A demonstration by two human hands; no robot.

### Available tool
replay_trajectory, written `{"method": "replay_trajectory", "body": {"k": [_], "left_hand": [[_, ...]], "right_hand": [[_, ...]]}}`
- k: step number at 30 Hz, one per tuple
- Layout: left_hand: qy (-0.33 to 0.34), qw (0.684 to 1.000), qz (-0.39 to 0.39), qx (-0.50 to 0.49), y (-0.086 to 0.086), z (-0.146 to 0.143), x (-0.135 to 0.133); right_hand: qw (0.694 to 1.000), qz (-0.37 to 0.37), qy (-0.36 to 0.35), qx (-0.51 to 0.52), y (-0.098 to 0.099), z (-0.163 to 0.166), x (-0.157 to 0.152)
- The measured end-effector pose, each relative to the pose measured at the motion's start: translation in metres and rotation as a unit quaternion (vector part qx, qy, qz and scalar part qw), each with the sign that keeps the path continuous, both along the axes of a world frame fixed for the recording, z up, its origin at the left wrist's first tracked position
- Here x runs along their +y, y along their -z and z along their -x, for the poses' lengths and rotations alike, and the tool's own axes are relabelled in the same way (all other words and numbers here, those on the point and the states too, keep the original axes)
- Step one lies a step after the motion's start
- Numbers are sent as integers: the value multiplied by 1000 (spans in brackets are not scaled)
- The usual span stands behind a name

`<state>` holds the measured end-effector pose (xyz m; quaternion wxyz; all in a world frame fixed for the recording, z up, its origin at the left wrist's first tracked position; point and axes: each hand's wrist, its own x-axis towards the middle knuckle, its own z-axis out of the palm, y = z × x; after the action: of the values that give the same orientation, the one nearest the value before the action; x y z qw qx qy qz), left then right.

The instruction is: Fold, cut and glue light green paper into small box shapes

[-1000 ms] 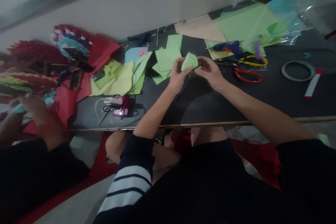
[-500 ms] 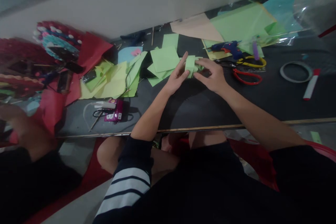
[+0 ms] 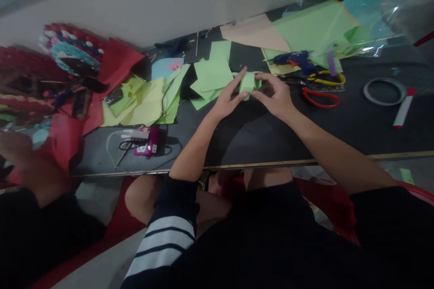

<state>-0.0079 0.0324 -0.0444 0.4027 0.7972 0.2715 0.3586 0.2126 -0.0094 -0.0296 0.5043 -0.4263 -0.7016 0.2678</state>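
Between both hands, over the dark table, is a small folded piece of light green paper [image 3: 248,82]. My left hand [image 3: 228,98] grips its left side, thumb at the near edge and fingers along the far side. From the right, my right hand [image 3: 276,95] closes on the same paper with thumb and fingers; part of the paper is hidden behind these fingers. Just left of my left hand lie several light green paper squares [image 3: 213,74], overlapping. Scissors with red and yellow handles [image 3: 320,98] rest to the right of my right hand.
A blue glue gun [image 3: 294,59] lies behind the scissors. Farther right are a tape roll [image 3: 384,104] and a marker [image 3: 404,110]. To the left sit a purple box with cables [image 3: 149,142], yellow paper [image 3: 144,104] and red paper [image 3: 118,65]. Another person's arm [image 3: 34,162] is at far left.
The folded green paper has turned slightly between my hands, and its near face looks more block-like. Both hands have shifted only a little. The camera view has moved slightly.
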Motion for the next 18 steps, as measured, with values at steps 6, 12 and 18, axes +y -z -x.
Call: {"method": "replay_trajectory", "body": {"k": [6, 12, 18], "left_hand": [[-108, 992, 61, -15, -34, 19, -6], [-168, 981, 77, 63, -92, 57, 58], [-252, 954, 75, 143, -117, 79, 138]], "right_hand": [[999, 0, 31, 22, 17, -8, 11], [998, -20, 59, 12, 17, -1, 8], [994, -50, -5, -93, 8, 8, -5]]}}
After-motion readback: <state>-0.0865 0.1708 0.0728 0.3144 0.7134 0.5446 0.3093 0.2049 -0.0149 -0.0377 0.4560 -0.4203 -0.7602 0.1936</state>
